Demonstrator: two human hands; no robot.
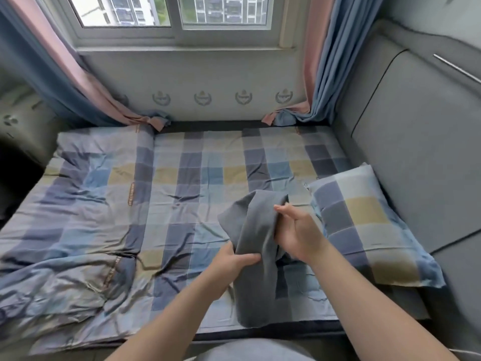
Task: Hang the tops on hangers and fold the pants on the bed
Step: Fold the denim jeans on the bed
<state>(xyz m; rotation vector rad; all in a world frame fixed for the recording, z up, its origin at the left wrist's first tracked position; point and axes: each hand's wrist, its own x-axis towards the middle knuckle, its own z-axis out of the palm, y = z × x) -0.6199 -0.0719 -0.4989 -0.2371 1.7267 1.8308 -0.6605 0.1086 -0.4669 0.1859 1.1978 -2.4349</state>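
- Grey garment, bunched and lifted, hangs over the bed toward 5 o'clock in the view, its lower end trailing on the sheet. I cannot tell whether it is a top or pants.
- Left hand grips the bunch from 9 o'clock, thumb over the cloth, and this looks like the only firm hold.
- Right hand lies against the cloth from 3 o'clock with fingers mostly straight, curled round nothing I can see. If the left loosens, the garment likely slumps into a heap.
- Folding from this twisted bunch risks trapped creases, so it probably needs spreading flat first.
- The trailing end sits near the mattress edge at 6 o'clock, and a pull toward the body may drag it off.
- The pillow at 3 o'clock and the rumpled quilt at 9 o'clock crowd the flat sheet, so spreading may snag either.
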